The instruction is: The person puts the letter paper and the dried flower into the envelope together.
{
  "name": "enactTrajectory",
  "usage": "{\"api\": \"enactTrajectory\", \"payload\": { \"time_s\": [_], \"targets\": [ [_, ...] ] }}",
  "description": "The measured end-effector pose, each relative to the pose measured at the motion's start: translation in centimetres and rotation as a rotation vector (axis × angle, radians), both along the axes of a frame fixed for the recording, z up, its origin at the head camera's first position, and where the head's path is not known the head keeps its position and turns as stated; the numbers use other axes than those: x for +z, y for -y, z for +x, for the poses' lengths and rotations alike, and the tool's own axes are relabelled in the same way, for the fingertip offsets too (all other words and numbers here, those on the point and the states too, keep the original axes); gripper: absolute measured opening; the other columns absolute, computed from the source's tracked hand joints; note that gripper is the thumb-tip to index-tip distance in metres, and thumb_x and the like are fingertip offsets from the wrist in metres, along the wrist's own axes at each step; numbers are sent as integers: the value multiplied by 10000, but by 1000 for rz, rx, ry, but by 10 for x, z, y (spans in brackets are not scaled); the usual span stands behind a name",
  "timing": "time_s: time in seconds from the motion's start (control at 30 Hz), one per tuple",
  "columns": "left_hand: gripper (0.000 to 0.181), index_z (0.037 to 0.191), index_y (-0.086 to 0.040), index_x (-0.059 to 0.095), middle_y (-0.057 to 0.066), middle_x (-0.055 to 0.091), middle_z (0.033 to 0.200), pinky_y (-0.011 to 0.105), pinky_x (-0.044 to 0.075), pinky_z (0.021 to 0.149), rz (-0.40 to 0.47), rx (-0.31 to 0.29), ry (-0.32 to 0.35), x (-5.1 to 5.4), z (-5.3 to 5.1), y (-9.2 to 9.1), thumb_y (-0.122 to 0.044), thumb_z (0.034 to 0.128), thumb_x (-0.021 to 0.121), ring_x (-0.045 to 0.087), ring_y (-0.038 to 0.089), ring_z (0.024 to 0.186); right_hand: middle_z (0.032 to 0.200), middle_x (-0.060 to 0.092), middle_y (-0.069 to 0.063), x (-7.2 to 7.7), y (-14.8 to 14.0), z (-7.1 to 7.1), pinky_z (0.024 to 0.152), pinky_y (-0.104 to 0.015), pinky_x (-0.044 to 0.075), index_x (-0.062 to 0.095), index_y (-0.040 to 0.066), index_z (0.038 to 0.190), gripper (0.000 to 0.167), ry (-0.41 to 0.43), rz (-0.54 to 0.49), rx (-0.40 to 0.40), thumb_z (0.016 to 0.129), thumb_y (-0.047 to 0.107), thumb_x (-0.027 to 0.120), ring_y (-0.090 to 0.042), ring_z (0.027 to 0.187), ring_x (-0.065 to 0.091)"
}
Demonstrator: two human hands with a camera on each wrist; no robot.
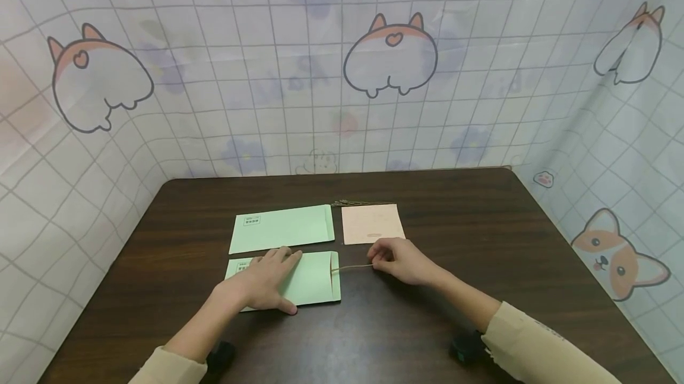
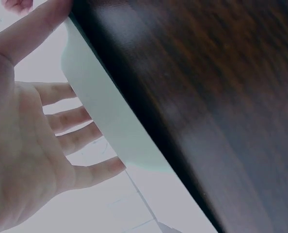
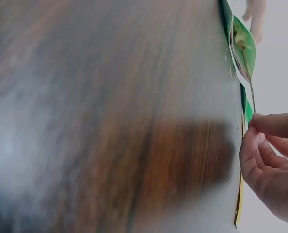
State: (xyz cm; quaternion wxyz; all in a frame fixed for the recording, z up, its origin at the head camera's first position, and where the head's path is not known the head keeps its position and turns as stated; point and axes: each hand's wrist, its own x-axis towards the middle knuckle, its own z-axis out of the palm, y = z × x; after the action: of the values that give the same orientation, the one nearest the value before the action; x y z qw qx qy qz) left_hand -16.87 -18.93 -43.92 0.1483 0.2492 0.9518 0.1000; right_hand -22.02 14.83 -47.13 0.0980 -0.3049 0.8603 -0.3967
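Observation:
My left hand (image 1: pixel 269 280) rests with spread, straight fingers on the nearer light-green envelope (image 1: pixel 315 280), whose right end gapes slightly. Out of that mouth runs a thin dried stem (image 1: pixel 352 266), and my right hand (image 1: pixel 401 259) pinches its free end between thumb and fingertips. In the right wrist view, a small yellowish dried flower head (image 3: pixel 241 39) on this stem lies inside the envelope's mouth. The left wrist view shows the palm of my left hand (image 2: pixel 32 145) above the envelope's edge (image 2: pixel 105 102).
A second green envelope (image 1: pixel 283 229) lies just behind the first. To its right is a pale pink card or paper (image 1: pixel 372 224), with a bundle of thin dried stems (image 1: pixel 358 202) along its far edge. The dark wooden table (image 1: pixel 454 212) meets a patterned cloth backdrop (image 1: pixel 267 105).

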Motion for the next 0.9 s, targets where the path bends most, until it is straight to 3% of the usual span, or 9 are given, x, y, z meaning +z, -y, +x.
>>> {"api": "enactTrajectory", "payload": {
  "time_s": [0.17,0.4,0.9],
  "targets": [
    [1080,1588,-20,341,181,374,1527,637,350,1047,-1,-4,-3,0,0,0,-509,786,874,362,375,1416,876,669,67,0,5,1,728,-281,522,743,60,1022,80,22,30,2,964,28,699,-89,793,619],
    [1075,1588,-23,344,181,375,1527,638,354,1046,-6,-9,-11,1,0,0,-510,788,872,364,372,1415,887,705,56,3,10,1,734,-272,517,766,55,997,100,-24,81,31,965,11,683,-48,778,609],
    [1078,1587,-24,346,182,375,1525,639,353,1045,-14,-4,-6,1,0,0,-516,785,873,364,377,1412,770,621,90,6,18,4,641,-255,475,714,68,899,81,-68,63,60,946,7,688,-46,684,534]
  ]
}}
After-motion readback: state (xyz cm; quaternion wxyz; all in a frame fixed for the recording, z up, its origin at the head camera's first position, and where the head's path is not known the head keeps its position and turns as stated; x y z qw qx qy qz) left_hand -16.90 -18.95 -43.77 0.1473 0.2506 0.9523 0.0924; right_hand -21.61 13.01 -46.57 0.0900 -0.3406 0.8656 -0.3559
